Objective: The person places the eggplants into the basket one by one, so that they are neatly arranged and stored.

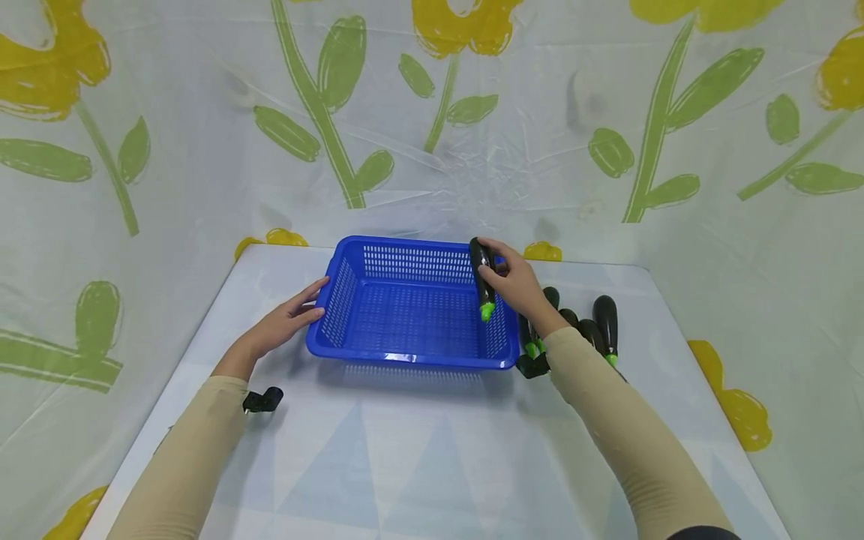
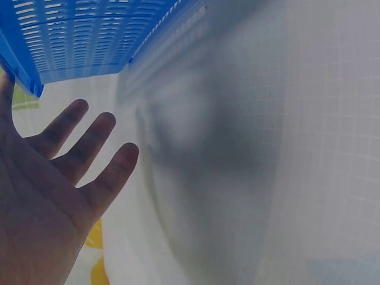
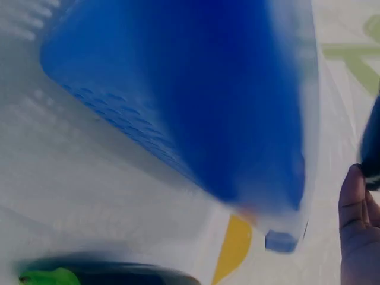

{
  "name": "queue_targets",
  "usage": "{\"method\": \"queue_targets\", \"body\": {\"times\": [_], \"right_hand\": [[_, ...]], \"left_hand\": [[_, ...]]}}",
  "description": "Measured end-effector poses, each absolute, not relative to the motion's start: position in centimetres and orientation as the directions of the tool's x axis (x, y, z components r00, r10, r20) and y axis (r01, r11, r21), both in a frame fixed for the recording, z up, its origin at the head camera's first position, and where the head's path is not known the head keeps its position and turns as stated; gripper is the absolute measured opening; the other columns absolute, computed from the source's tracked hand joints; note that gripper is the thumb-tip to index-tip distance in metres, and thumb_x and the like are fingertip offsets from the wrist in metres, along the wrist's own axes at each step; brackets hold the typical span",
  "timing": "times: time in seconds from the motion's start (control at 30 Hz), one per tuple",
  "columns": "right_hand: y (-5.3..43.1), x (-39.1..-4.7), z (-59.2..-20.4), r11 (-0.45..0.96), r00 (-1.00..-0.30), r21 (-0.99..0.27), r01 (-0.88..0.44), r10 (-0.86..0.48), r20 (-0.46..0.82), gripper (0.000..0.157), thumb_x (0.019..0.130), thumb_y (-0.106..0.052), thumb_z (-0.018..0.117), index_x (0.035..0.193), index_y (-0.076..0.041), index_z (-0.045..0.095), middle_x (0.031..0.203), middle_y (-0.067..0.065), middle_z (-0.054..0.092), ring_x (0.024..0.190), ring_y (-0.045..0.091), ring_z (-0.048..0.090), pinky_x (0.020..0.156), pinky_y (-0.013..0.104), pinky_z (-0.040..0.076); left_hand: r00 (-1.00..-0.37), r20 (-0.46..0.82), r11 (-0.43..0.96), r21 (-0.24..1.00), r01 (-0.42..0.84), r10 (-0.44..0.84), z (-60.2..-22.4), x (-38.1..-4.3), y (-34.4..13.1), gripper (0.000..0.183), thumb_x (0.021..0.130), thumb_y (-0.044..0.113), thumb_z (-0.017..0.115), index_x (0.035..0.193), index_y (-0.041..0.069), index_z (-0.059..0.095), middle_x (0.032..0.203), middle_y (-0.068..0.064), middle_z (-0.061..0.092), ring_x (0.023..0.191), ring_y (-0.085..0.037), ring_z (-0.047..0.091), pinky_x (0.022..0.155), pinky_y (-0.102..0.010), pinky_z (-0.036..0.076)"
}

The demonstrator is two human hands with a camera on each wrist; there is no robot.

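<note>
A blue plastic basket (image 1: 412, 360) with slotted walls stands on the table in the head view. At its left rim is my left hand (image 1: 286, 319), fingers spread and fairly straight, fingertips right at the edge. The left wrist view shows that hand (image 2: 65, 172) with fingers extended below the basket wall (image 2: 89, 41). Over the basket's right end, my right hand (image 1: 513, 281) grips a dark eggplant (image 1: 482, 277), its green stem end pointing down and toward me. In the right wrist view, part of that eggplant (image 3: 371, 148) shows at the fingertips.
Several more eggplants (image 1: 606, 322) lie on the table (image 1: 405, 450) right of the basket, partly hidden by my right forearm. A floral sheet (image 1: 513, 172) hangs behind the table and at both sides. Black wrist cameras (image 1: 263, 400) sit under both wrists.
</note>
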State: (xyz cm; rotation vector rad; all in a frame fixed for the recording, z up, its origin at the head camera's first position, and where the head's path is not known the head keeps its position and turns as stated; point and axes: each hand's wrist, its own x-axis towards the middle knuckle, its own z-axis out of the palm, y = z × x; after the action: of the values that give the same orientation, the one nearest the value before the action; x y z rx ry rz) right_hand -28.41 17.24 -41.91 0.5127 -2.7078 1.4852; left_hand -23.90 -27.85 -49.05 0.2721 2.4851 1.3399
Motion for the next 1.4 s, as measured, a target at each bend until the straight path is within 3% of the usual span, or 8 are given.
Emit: {"method": "queue_targets", "body": {"times": [0.27, 0.7, 0.9, 1.23, 1.4], "right_hand": [[16.3, -28.6, -41.1, 0.504, -0.950, -0.819, -0.273, -0.274, 0.148, 0.053, 0.103, -0.028, 0.060, 0.154, -0.032, 0.045, 0.145, 0.011, 0.051, 0.107, 0.030, 0.063, 0.085, 0.045, 0.060], [13.9, -29.2, -40.8, 0.478, -0.938, -0.828, -0.294, -0.310, 0.153, 0.054, 0.102, -0.027, 0.062, 0.154, -0.029, 0.046, 0.144, 0.009, 0.051, 0.099, 0.029, 0.062, 0.082, 0.046, 0.060], [12.6, -29.5, -40.8, 0.523, -0.943, -0.810, -0.267, -0.316, 0.106, 0.057, 0.101, -0.033, 0.064, 0.155, -0.032, 0.044, 0.144, 0.008, 0.050, 0.103, 0.028, 0.061, 0.084, 0.042, 0.056], [10.7, -29.9, -41.3, 0.543, -0.935, -0.803, -0.247, -0.351, 0.050, 0.060, 0.100, -0.035, 0.067, 0.155, -0.033, 0.043, 0.150, 0.005, 0.048, 0.112, 0.027, 0.061, 0.090, 0.046, 0.056], [9.8, -30.2, -41.5, 0.535, -0.926, -0.810, -0.240, -0.375, 0.027, 0.062, 0.099, -0.035, 0.068, 0.155, -0.033, 0.042, 0.151, 0.006, 0.048, 0.116, 0.029, 0.061, 0.094, 0.049, 0.055]], "left_hand": [[-0.937, -0.179, 0.566, 0.824, 0.023, 0.300, -48.9, -23.9, -27.9, 0.072, 0.104, 0.054, 0.049, 0.163, 0.042, 0.012, 0.170, -0.014, 0.013, 0.150, -0.048, 0.022, 0.113, -0.073, 0.024], [-0.936, -0.178, 0.572, 0.820, 0.029, 0.303, -48.8, -23.9, -27.7, 0.071, 0.104, 0.054, 0.049, 0.163, 0.042, 0.012, 0.170, -0.014, 0.014, 0.150, -0.048, 0.023, 0.113, -0.074, 0.023], [-0.935, -0.174, 0.564, 0.825, 0.032, 0.308, -48.8, -23.9, -27.7, 0.071, 0.105, 0.048, 0.050, 0.164, 0.039, 0.012, 0.169, -0.016, 0.014, 0.149, -0.049, 0.024, 0.112, -0.074, 0.023], [-0.939, -0.179, 0.570, 0.821, 0.021, 0.293, -49.1, -23.9, -27.7, 0.071, 0.106, 0.045, 0.049, 0.165, 0.035, 0.011, 0.169, -0.017, 0.014, 0.148, -0.050, 0.024, 0.112, -0.075, 0.025], [-0.938, -0.176, 0.578, 0.816, 0.030, 0.298, -48.9, -23.7, -27.7, 0.071, 0.105, 0.049, 0.050, 0.164, 0.039, 0.011, 0.169, -0.016, 0.015, 0.148, -0.050, 0.024, 0.112, -0.074, 0.025]]}}
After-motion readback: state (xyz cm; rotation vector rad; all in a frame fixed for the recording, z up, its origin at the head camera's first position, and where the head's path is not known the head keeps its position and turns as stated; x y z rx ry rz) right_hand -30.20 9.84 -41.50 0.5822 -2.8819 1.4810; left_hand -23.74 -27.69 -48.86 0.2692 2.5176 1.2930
